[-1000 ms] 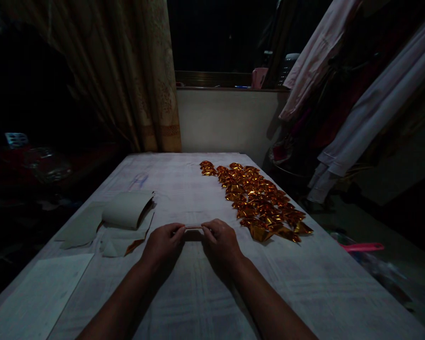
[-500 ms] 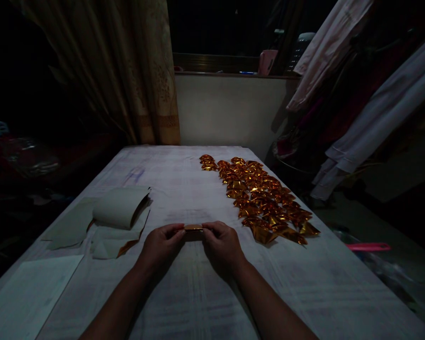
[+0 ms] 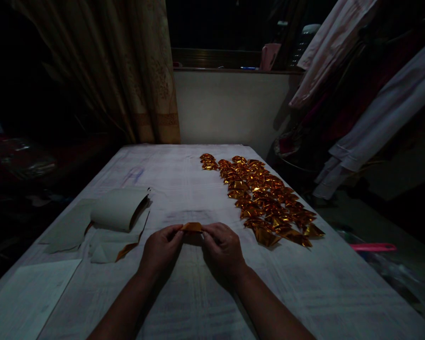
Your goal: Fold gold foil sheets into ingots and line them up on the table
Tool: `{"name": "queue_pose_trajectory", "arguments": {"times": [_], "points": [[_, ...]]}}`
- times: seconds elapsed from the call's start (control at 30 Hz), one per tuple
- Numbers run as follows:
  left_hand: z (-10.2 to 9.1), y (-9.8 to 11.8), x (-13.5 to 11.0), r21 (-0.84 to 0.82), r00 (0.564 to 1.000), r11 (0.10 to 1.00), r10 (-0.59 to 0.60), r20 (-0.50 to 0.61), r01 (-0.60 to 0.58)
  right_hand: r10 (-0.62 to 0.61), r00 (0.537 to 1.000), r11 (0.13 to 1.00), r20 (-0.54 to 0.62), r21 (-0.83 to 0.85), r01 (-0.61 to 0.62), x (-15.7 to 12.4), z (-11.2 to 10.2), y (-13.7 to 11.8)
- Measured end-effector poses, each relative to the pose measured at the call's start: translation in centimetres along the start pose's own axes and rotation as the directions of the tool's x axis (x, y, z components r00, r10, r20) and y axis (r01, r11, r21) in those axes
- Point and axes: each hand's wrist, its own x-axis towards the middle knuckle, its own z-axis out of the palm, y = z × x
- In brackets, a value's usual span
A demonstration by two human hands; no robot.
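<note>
Between my two hands, just above the tabletop, is a small folded piece of gold foil paper (image 3: 191, 227). My left hand (image 3: 163, 245) pinches its left end between thumb and fingers. On the right end, my right hand (image 3: 222, 243) has the same kind of pinch. Beyond my right hand lies a large group of folded gold foil pieces (image 3: 265, 193), shiny and pointed at the ends. To the left of my left hand rest pale-backed foil paper sheets (image 3: 116, 210), some curled over with gold showing underneath.
A plaid cloth covers the table (image 3: 184, 189). A white sheet (image 3: 31, 293) lies at the near left corner. Behind stand a curtain (image 3: 138, 85) and a sill with a pink mug (image 3: 269, 56). Clothes (image 3: 382, 113) hang at the right, above a pink handle (image 3: 373, 247).
The held foil paper has tipped, so a broader gold face shows where a thin edge showed before. Both hands keep their pinch. The view has shifted slightly.
</note>
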Motion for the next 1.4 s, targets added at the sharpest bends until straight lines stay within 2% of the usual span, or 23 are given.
{"name": "queue_pose_trajectory", "arguments": {"times": [0.23,0.53,0.93,1.17,1.4], "points": [[0.2,0.0,-0.7,0.023,0.996,0.999,0.045,-0.072,-0.044,0.055,0.998,0.997,-0.008,-0.054,-0.056,-0.1,0.0,0.4],[0.4,-0.5,-1.0,-0.021,0.989,0.994,0.104,-0.105,-0.107,0.083,0.997,0.982,0.000,-0.169,-0.082,-0.2,0.0,1.2],[0.8,-1.3,-0.9,0.046,0.975,0.984,0.174,-0.135,-0.169,0.043,0.999,0.988,0.027,-0.148,-0.038,-0.3,-0.1,1.0],[1.0,-1.2,-0.9,0.154,0.956,0.958,0.263,-0.128,-0.243,0.100,0.995,0.993,0.020,-0.064,-0.099,-0.3,0.0,0.7],[0.9,-0.9,-1.1,0.204,0.946,0.934,0.313,-0.078,-0.292,0.154,0.988,0.986,0.008,-0.067,-0.153,-0.1,0.1,0.7]]}}
